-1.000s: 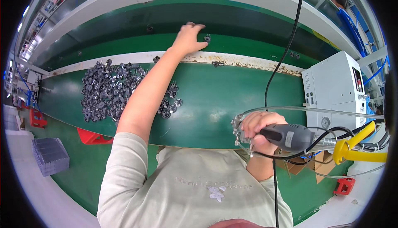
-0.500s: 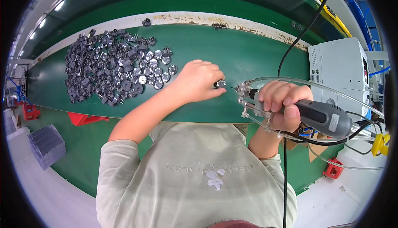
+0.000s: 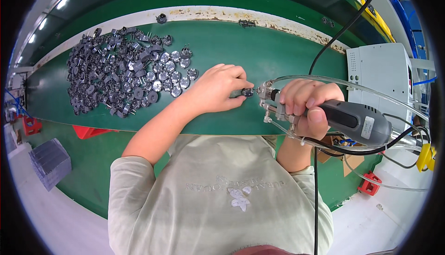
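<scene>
The fingers [image 3: 236, 76] of the left hand [image 3: 215, 89] are pinched shut on a small round metal part [image 3: 247, 92], holding it just above the green tabletop [image 3: 278, 53] and right in front of the tool's tip. The right hand [image 3: 308, 107] is wrapped closed around a grey handheld power driver [image 3: 354, 121], whose metal nose [image 3: 268, 96] points left at the part and looks to be touching or nearly touching it; clear tubes and a black cable trail off the tool to the right. The step in hand appears to be presenting one part to the tool for working. The next move calls for keeping the part steady and square to the tip while the two are pressed together. A heap of like metal parts [image 3: 120, 72] lies well apart on the left, and a white control box [image 3: 380, 69] stands at the right.
</scene>
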### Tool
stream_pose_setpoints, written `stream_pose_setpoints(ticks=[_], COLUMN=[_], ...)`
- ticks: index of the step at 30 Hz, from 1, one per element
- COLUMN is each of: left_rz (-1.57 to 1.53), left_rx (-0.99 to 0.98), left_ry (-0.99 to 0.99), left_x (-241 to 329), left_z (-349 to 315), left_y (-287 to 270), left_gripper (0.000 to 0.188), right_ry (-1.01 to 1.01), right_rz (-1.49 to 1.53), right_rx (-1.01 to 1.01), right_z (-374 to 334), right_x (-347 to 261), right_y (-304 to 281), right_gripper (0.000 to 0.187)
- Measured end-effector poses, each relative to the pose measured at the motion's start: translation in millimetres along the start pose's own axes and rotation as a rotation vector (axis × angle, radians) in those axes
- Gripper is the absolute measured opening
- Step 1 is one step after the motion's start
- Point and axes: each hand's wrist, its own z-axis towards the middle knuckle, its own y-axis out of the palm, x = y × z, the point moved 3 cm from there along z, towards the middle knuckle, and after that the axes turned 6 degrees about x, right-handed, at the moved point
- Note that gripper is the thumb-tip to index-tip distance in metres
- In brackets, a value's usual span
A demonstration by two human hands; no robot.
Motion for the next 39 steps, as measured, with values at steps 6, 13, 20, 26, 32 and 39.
stream_pose_setpoints(ticks=[6, 13, 20, 26, 32, 39], left_rz=[-0.019, -0.057, -0.07, -0.055, -0.041, -0.035], left_rx=[-0.016, 0.025, -0.027, -0.012, 0.01, -0.031], left_ry=[-0.013, -0.084, -0.048, -0.044, -0.031, -0.036], left_x=[-0.3, -0.8, -0.9, -2.7, -3.6, -4.2], left_z=[0.5, -0.2, 6.7, 1.0, -0.2, 0.0], left_y=[-0.6, -0.9, -6.8, 0.3, -0.1, 0.7], left_gripper=[0.033, 0.03, 0.026, 0.031, 0.031, 0.029], right_ry=[0.037, 0.042, 0.11, 0.102, -0.018, 0.032], right_rz=[-0.101, -0.157, -0.291, -0.005, -0.01, -0.072], right_rx=[-0.072, -0.07, -0.165, -0.064, -0.076, -0.122], right_z=[1.7, 5.1, 12.2, 7.5, 8.2, -0.7], right_x=[-2.1, -0.6, 11.1, -1.5, -38.2, -10.9], right_y=[-0.5, 9.1, 15.2, 16.4, 15.5, 10.3], right_gripper=[0.024, 0.024, 0.023, 0.026, 0.036, 0.02])
